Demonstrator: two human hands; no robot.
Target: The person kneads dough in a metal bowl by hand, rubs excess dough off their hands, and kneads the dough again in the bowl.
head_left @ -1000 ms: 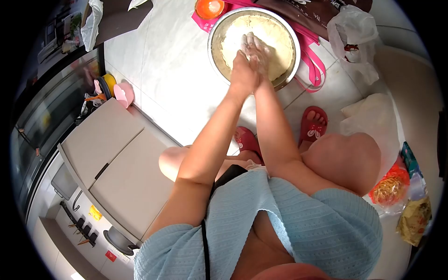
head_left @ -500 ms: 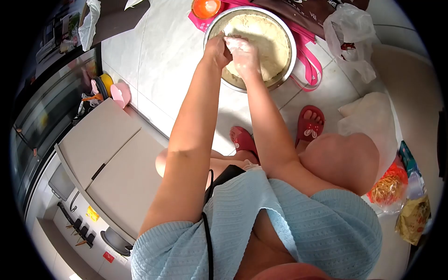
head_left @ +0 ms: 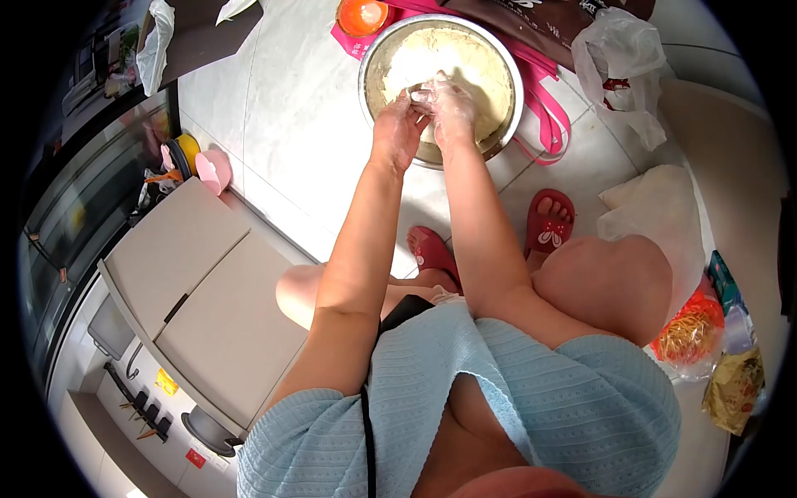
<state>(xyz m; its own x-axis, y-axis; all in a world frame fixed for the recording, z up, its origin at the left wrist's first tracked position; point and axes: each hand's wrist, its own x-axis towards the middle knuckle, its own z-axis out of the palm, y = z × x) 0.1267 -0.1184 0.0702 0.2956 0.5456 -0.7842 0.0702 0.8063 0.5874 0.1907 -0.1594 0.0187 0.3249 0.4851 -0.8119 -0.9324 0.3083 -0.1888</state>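
Dough (head_left: 490, 79) lies in a steel bowl (head_left: 373, 90) beneath left hand (head_left: 398, 133) and right hand (head_left: 453, 112). Both half-curled, fingers close; can't tell if gripping anything. Tile floor (head_left: 295, 108) around, pink strap (head_left: 546, 133) to their right, beige unit (head_left: 158, 245) back-left.

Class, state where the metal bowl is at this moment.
In the head view, the metal bowl is near the top, just right of centre, under the left hand and right hand, beside the orange bowl.

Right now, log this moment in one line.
left hand: over bowl | right hand: white-coated, over mix | mix: pale, in bowl | orange dish: beside bowl
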